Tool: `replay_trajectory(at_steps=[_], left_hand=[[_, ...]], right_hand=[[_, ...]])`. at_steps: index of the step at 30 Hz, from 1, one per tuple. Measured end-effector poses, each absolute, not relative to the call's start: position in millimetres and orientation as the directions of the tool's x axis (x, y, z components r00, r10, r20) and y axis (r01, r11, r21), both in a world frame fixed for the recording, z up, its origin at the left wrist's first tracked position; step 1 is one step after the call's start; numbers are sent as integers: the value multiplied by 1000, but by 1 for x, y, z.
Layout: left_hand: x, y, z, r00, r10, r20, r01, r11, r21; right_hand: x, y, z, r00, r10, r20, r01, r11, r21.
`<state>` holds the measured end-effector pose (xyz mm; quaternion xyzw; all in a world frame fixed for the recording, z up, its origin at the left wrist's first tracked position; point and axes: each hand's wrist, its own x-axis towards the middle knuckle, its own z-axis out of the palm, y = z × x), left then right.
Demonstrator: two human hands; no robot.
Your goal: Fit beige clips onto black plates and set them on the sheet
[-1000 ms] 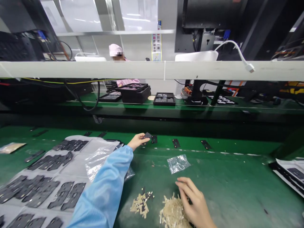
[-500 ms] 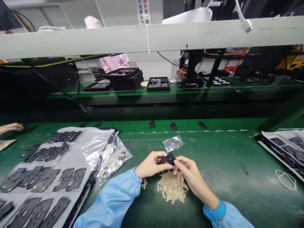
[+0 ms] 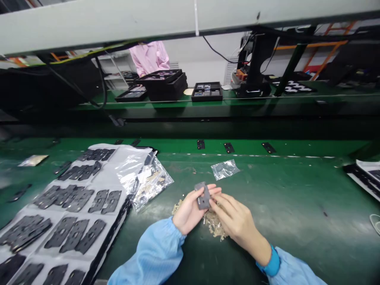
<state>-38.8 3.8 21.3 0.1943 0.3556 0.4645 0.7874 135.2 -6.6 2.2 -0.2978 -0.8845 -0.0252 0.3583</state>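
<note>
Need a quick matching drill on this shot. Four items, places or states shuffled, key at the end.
Items
1. Left hand
2. Smaller clear bag
3. Beige pile
4. Stack of black trays

Places or states
A. Partly hidden by the right hand
B. At the back, near the person in pink
C. Holding a dark plate
D. Lying on the green table, beyond both hands

Pairs: 1-C, 2-D, 3-A, 4-B
</note>
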Motion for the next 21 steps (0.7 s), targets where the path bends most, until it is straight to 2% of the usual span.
replay_trajectory(at_steps=[3, 5, 7, 9, 13, 16, 21], left_hand=[[-66, 9, 19, 54, 942, -332, -547, 306, 779], [-89, 9, 16, -170, 956, -239, -381, 160, 911], [-110, 5, 14, -289, 945, -153, -134, 119, 984], [-123, -2, 11, -292, 951, -101, 125, 143, 982], [-131, -14, 1, -148, 989, 3, 531, 77, 844], [-129, -16, -8, -69, 997, 25, 645, 25, 764], [-125, -3, -19, -81, 995, 61, 732, 18, 681]], right_hand=[[135, -4, 6, -471, 642, 605, 591, 739, -324], [136, -3, 6, -389, 699, 600, 587, 690, -423], [137, -2, 4, -340, 729, 594, 568, 662, -488], [137, -3, 2, -334, 750, 571, 560, 645, -521], [136, -2, 0, -359, 772, 524, 566, 627, -536], [136, -1, -1, -358, 779, 516, 564, 620, -545], [136, 0, -2, -361, 779, 513, 568, 620, -542]])
